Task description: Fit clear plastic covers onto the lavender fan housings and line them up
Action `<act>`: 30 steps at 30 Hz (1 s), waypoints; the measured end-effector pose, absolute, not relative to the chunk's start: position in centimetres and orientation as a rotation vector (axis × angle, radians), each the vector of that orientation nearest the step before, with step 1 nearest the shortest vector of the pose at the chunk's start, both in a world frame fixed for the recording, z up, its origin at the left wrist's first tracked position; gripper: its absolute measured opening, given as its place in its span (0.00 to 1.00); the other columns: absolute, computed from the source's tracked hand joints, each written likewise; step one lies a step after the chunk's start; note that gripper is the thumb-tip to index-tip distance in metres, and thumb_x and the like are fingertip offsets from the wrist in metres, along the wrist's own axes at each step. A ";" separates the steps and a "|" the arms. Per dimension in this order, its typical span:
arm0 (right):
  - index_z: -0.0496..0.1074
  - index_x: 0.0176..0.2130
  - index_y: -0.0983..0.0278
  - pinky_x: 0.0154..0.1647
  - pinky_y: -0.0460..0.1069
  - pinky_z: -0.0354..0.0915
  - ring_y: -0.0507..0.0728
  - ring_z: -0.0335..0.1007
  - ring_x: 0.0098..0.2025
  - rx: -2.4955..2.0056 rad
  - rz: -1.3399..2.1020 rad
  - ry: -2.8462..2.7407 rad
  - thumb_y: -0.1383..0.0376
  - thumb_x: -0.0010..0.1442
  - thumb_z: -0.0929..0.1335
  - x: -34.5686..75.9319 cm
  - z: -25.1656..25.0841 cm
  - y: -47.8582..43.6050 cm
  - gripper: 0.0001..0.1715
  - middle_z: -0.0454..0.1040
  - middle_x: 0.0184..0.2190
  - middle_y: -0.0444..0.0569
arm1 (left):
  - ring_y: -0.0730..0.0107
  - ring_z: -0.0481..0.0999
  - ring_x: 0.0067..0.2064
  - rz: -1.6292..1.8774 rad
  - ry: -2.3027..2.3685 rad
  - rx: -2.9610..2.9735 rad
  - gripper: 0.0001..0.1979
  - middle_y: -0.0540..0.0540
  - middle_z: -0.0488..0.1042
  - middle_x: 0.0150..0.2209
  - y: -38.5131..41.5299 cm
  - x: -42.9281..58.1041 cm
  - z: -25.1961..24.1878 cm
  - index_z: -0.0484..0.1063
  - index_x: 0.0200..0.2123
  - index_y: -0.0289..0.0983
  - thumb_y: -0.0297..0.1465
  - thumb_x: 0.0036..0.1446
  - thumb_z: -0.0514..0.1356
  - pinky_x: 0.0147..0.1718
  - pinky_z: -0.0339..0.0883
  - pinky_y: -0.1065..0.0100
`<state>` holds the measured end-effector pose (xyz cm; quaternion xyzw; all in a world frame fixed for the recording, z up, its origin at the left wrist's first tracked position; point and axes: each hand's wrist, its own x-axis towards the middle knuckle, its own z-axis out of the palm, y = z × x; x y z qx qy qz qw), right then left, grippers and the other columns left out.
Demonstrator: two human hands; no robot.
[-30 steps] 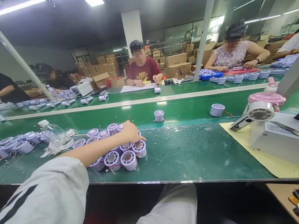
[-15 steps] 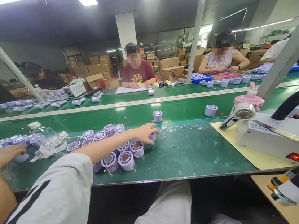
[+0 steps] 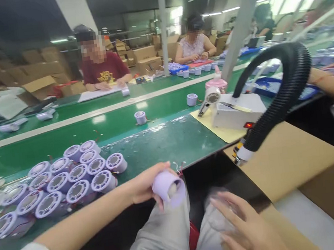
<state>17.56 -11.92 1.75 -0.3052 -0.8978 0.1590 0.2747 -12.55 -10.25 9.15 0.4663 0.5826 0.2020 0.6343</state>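
My left hand is closed around a lavender round fan housing with thin wires at its back, held over my lap just off the green bench's front edge. To its left a pile of several like housings lies on the bench. My right hand hovers low over my lap with fingers stretched out, beside a blurred, pale see-through thing I cannot make out.
A black ribbed hose arcs over an open cardboard box at my right. A white machine sits on yellow paper. Loose housings ride the conveyor. People work across the belt; another person's arm reaches in at right.
My left hand has taken one housing from the pile and drawn it back over my lap. The view has swung right and down, and my right hand has come into sight.
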 end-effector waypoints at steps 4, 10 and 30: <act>0.64 0.61 0.57 0.45 0.63 0.73 0.70 0.65 0.53 -0.938 0.145 -2.485 0.72 0.57 0.66 14.0 2.6 -11.4 0.33 0.60 0.60 0.62 | 0.72 0.70 0.30 0.399 1.069 1.167 0.15 0.49 0.71 0.33 -11.9 -8.3 6.2 0.70 0.37 0.37 0.43 0.55 0.57 0.24 0.64 0.73; 0.75 0.35 0.62 0.50 0.59 0.70 0.66 0.64 0.54 -1.102 0.607 -2.458 0.78 0.52 0.69 14.8 3.0 -11.2 0.13 0.65 0.54 0.56 | 0.67 0.70 0.43 0.594 1.207 1.785 0.07 0.47 0.71 0.40 -11.9 -6.1 5.2 0.74 0.39 0.39 0.34 0.59 0.59 0.45 0.62 0.66; 0.77 0.24 0.62 0.45 0.55 0.71 0.64 0.72 0.50 -1.187 1.534 -1.507 0.54 0.54 0.73 16.0 3.1 -11.6 0.15 0.74 0.47 0.55 | 0.59 0.73 0.52 0.665 0.960 1.521 0.33 0.43 0.71 0.55 -13.0 -6.5 1.5 0.67 0.57 0.45 0.34 0.47 0.70 0.49 0.70 0.61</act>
